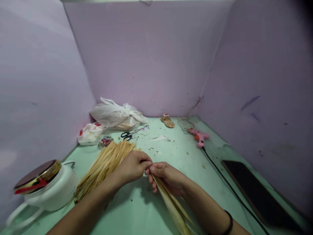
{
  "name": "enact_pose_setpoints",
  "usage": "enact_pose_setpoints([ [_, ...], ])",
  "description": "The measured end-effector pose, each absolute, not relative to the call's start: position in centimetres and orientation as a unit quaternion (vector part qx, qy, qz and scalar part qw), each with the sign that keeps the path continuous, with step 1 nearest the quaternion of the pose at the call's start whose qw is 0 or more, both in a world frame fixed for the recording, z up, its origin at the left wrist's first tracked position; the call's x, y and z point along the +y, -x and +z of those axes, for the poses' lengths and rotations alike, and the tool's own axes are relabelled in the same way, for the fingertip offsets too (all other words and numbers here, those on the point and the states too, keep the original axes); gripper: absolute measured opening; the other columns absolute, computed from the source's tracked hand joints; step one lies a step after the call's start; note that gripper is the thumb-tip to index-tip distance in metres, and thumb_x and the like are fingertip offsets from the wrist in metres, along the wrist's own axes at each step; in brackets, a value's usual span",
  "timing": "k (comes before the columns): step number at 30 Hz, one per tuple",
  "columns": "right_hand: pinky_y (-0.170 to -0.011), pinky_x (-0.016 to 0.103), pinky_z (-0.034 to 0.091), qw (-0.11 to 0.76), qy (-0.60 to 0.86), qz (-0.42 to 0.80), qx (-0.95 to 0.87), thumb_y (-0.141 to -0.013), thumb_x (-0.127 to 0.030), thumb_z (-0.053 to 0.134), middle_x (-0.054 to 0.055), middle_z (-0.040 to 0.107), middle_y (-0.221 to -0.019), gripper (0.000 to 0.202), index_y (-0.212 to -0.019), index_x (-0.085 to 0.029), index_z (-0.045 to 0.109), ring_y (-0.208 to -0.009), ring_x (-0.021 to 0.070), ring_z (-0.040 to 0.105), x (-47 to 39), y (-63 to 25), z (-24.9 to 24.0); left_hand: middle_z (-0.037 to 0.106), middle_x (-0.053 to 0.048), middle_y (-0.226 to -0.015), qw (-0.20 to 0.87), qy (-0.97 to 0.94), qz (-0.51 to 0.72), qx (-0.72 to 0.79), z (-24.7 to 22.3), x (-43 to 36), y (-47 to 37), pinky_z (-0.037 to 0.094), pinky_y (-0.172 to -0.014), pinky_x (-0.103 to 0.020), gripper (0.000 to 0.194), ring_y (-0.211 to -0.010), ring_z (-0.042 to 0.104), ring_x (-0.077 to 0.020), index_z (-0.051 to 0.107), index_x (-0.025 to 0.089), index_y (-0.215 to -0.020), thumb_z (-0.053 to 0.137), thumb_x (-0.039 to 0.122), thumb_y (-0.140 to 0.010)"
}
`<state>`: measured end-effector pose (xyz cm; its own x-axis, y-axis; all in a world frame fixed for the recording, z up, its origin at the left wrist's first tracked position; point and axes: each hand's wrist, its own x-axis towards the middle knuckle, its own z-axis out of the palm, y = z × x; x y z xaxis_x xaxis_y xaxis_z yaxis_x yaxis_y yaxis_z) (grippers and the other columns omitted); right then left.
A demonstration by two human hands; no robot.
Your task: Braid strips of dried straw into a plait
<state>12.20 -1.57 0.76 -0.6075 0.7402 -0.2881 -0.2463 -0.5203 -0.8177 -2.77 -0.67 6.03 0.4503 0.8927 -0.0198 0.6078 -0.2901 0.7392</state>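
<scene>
My right hand (pixel 165 176) is closed on the upper end of a few long dried fibre strips (pixel 172 209), which hang down toward the near edge of the view. Touching it at the fingertips is my left hand (pixel 137 164), its thumb and fingers pinched at the tip of the same strips. Beneath and beside my left forearm lies a spread bundle of yellowish dried strips (pixel 104 164) on the pale green table (pixel 132 209).
Black-handled scissors (pixel 126 135), a white plastic bag (pixel 117 114), and a small woven slipper shape (pixel 167 121) lie farther back. A pink glue gun (pixel 201 137) with a black cord and a dark flat slab (pixel 256 192) are at right; a white pot (pixel 53 189) stands left.
</scene>
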Motion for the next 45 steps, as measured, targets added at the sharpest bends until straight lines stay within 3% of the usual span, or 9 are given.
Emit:
enact_pose_setpoints([
  [4, -0.045, 0.022, 0.046, 0.325, 0.275, 0.837, -0.343, -0.069, -0.035, 0.064, -0.003, 0.051, -0.051, 0.027, -0.076, -0.010, 0.060, -0.040, 0.0048, 0.042, -1.7, -12.2, 0.9, 0.056, 0.001, -0.052, 0.352, -0.736, 0.259, 0.517, 6.1, -1.1, 2.6, 0.037, -0.050, -0.021, 0.017, -0.051, 0.049, -0.0106, 0.064, 0.012, -0.065, 0.049, 0.020, -0.068],
  [9, -0.046, 0.022, 0.047, 0.317, 0.280, 0.841, -0.338, -0.064, -0.034, 0.068, 0.001, 0.057, -0.059, 0.028, -0.074, -0.009, 0.062, -0.045, 0.0071, 0.048, -1.9, -12.3, 0.7, 0.057, 0.001, -0.052, 0.396, -0.730, 0.259, 0.493, 6.6, -1.3, 2.9, 0.036, -0.049, -0.020, 0.016, -0.050, 0.048, -0.0100, 0.066, 0.012, -0.065, 0.051, 0.017, -0.063],
  [11, -0.044, 0.020, 0.044, 0.312, 0.278, 0.837, -0.353, -0.064, -0.034, 0.068, -0.001, 0.054, -0.056, 0.028, -0.074, -0.009, 0.062, -0.043, 0.0056, 0.044, -2.0, -12.4, 0.7, 0.056, 0.002, -0.050, 0.421, -0.716, 0.264, 0.490, 6.6, -1.3, 3.1, 0.036, -0.047, -0.020, 0.015, -0.048, 0.048, -0.0095, 0.067, 0.012, -0.064, 0.053, 0.017, -0.062],
  [17, -0.035, 0.015, 0.024, 0.300, 0.298, 0.806, -0.413, -0.072, -0.037, 0.060, -0.007, 0.039, -0.047, 0.025, -0.072, -0.012, 0.057, -0.038, 0.0028, 0.024, -2.4, -12.4, 1.6, 0.058, 0.002, -0.049, 0.494, -0.675, 0.292, 0.464, 6.4, -1.0, 3.3, 0.038, -0.051, -0.019, 0.012, -0.048, 0.047, -0.0083, 0.067, 0.011, -0.062, 0.060, 0.020, -0.060],
  [21, -0.037, 0.016, 0.008, 0.294, 0.350, 0.790, -0.409, -0.070, -0.042, 0.058, -0.010, 0.026, -0.048, 0.029, -0.064, -0.016, 0.047, -0.041, 0.0028, 0.012, -2.5, -12.0, 1.7, 0.062, -0.001, -0.053, 0.481, -0.668, 0.306, 0.479, 5.4, -0.8, 3.0, 0.042, -0.054, -0.021, 0.013, -0.053, 0.053, -0.0108, 0.068, 0.011, -0.063, 0.061, 0.022, -0.060],
  [24, -0.038, 0.018, 0.005, 0.305, 0.390, 0.767, -0.407, -0.067, -0.043, 0.056, -0.011, 0.019, -0.049, 0.029, -0.064, -0.017, 0.043, -0.042, 0.0035, 0.007, -2.3, -11.6, 1.3, 0.063, -0.002, -0.054, 0.467, -0.665, 0.319, 0.488, 4.3, -0.6, 2.6, 0.043, -0.055, -0.021, 0.014, -0.054, 0.055, -0.0119, 0.068, 0.011, -0.064, 0.057, 0.020, -0.062],
  [34, -0.038, 0.020, 0.001, 0.274, 0.407, 0.776, -0.396, -0.060, -0.053, 0.059, -0.012, 0.016, -0.043, 0.038, -0.061, -0.020, 0.041, -0.038, 0.0024, 0.003, -1.3, -11.7, 0.6, 0.068, -0.004, -0.068, 0.432, -0.718, 0.284, 0.465, 5.4, -0.8, 3.0, 0.044, -0.066, -0.021, 0.023, -0.068, 0.059, -0.0132, 0.072, 0.013, -0.078, 0.050, 0.015, -0.069],
  [38, -0.037, 0.021, 0.003, 0.286, 0.403, 0.769, -0.406, -0.052, -0.059, 0.060, -0.011, 0.019, -0.043, 0.043, -0.058, -0.020, 0.044, -0.037, 0.0034, 0.009, -1.2, -11.7, 0.5, 0.068, -0.003, -0.076, 0.382, -0.745, 0.267, 0.477, 6.3, -1.1, 3.1, 0.043, -0.070, -0.021, 0.022, -0.073, 0.059, -0.0134, 0.072, 0.016, -0.078, 0.052, 0.015, -0.069],
  [45, -0.042, 0.022, 0.016, 0.333, 0.355, 0.735, -0.473, -0.061, -0.056, 0.057, -0.007, 0.029, -0.044, 0.041, -0.056, -0.017, 0.049, -0.042, 0.0058, 0.022, -0.4, -11.4, -0.7, 0.065, -0.002, -0.073, 0.335, -0.778, 0.209, 0.489, 5.8, -0.6, 2.9, 0.041, -0.069, -0.022, 0.025, -0.074, 0.057, -0.0134, 0.069, 0.018, -0.069, 0.045, 0.012, -0.073],
])
